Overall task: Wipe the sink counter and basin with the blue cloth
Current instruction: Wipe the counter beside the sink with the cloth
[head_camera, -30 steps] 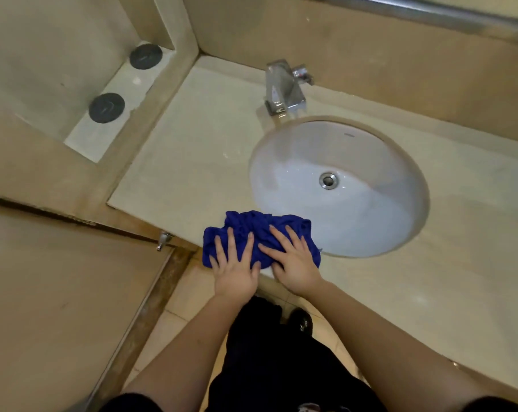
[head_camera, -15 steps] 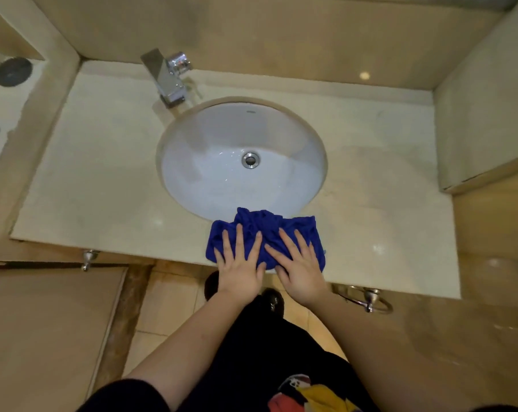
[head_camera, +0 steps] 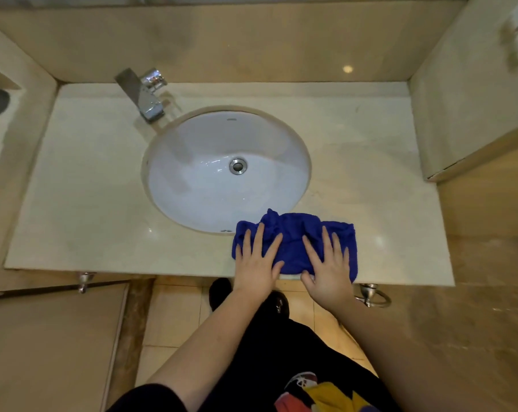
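Observation:
The blue cloth (head_camera: 296, 236) lies bunched on the beige stone counter (head_camera: 82, 209), at the front edge just right of the basin's near rim. My left hand (head_camera: 256, 263) presses flat on the cloth's left part, fingers straight and spread. My right hand (head_camera: 327, 267) presses flat on its right part in the same way. The white oval basin (head_camera: 204, 179) sits in the middle of the counter, with a metal drain (head_camera: 238, 166) at its centre.
A chrome faucet (head_camera: 146, 95) stands at the basin's back left. Walls close the counter at the back and right. A metal towel ring (head_camera: 370, 297) hangs under the front edge on the right, a small knob (head_camera: 84, 281) on the left. Tiled floor lies below.
Both hands have slid the cloth rightward along the front of the counter, from left of the basin to its right front. The hands stay flat on it.

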`<state>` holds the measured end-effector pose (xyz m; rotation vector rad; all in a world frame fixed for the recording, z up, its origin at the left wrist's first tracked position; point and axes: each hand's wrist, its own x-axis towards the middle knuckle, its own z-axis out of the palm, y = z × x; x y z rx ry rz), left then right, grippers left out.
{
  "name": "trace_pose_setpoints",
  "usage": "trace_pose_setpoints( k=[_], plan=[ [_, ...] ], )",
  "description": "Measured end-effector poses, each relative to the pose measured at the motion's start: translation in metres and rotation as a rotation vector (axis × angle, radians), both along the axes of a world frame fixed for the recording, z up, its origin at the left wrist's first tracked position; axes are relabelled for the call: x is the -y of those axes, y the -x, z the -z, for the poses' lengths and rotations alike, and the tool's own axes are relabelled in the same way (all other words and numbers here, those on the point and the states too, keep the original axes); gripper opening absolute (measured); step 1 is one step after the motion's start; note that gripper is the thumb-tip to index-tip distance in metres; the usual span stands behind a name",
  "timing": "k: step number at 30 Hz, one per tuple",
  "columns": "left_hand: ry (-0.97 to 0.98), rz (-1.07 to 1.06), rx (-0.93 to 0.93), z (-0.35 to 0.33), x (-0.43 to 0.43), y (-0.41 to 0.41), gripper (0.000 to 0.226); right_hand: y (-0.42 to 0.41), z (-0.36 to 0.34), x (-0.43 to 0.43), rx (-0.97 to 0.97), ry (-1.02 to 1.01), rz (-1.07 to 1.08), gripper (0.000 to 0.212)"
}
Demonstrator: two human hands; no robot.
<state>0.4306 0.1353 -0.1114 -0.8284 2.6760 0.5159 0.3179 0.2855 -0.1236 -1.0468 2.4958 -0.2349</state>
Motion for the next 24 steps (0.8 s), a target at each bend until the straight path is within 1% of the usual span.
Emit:
trace_pose_setpoints(
  k=[4, 8, 12, 15, 18, 24],
  plan=[
    [0.044, -0.078, 0.015, 0.012, 0.017, -0.031, 0.061, -0.021, 0.005, 0.028, -0.037, -0.100, -0.125, 0.077],
    [0.077, -0.142, -0.005, 0.016, 0.053, -0.066, 0.063, -0.041, 0.003, 0.070, -0.055, -0.093, -0.269, 0.076],
    [0.073, -0.260, 0.002, 0.018, 0.104, -0.097, 0.064, -0.068, 0.003, 0.133, -0.002, -0.103, -0.381, 0.071],
    [0.087, -0.297, 0.009, 0.019, 0.153, -0.119, 0.065, -0.091, -0.002, 0.192, 0.075, -0.108, -0.448, 0.069],
    [0.092, -0.297, 0.021, 0.019, 0.211, -0.138, 0.066, -0.115, -0.003, 0.247, 0.096, -0.114, -0.429, 0.068],
    [0.096, -0.239, 0.002, 0.022, 0.317, -0.161, 0.065, -0.150, -0.001, 0.341, 0.099, -0.085, -0.291, 0.065]
  ],
)
